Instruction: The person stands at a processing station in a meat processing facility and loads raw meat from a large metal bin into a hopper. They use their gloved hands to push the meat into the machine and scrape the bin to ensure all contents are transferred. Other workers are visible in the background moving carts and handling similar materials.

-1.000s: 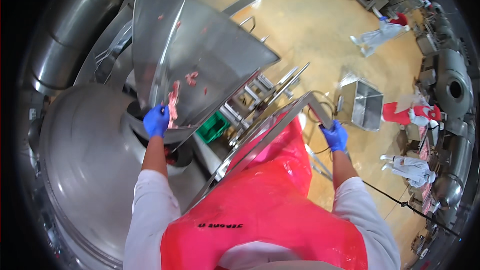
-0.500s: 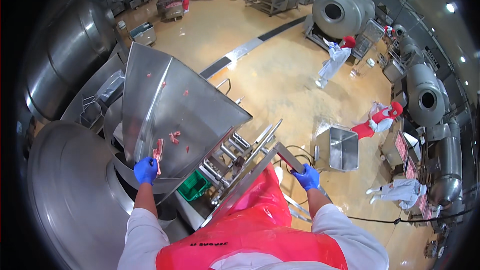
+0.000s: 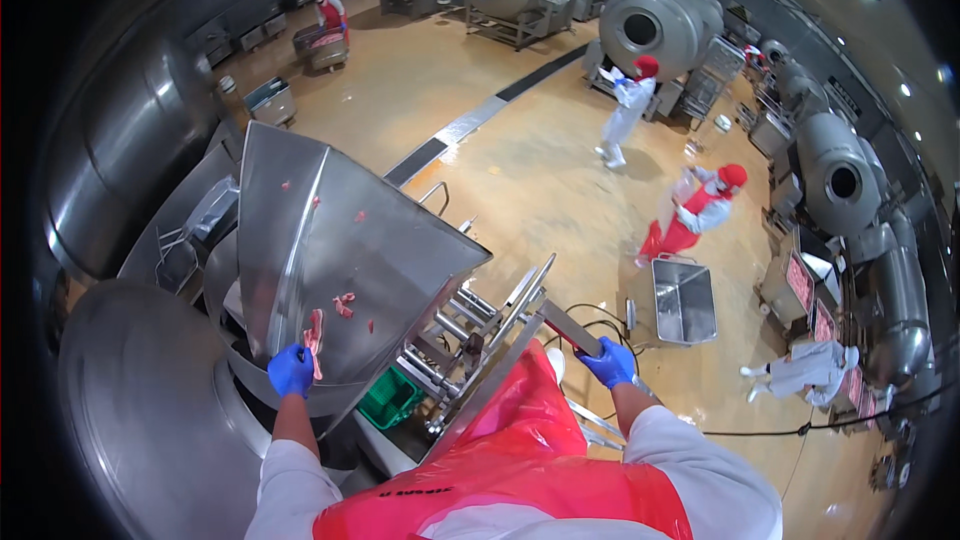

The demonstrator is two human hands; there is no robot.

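My left hand (image 3: 291,371), in a blue glove, is closed at the lower edge of a steel hopper (image 3: 370,230). Its fingers are against a long strip of pink meat (image 3: 315,340) and appear to grip it. Smaller meat scraps (image 3: 344,306) cling to the sloping steel above. My right hand (image 3: 609,363), also gloved in blue, is wrapped round the end of a metal rail (image 3: 572,328). Beneath the hopper's edge sits a green plastic basket (image 3: 392,399), partly hidden by steel parts.
A large round steel vessel (image 3: 150,410) fills the lower left. An open steel bin (image 3: 685,302) stands on the wet floor beside a co-worker (image 3: 697,210) in a red apron. Cables (image 3: 600,312) lie beyond my right hand. Large steel drums (image 3: 655,30) stand farther off.
My view has shifted, so the hopper sits lower in the picture. Both hands keep their places on the equipment. The co-worker by the bin has moved left and stands more upright.
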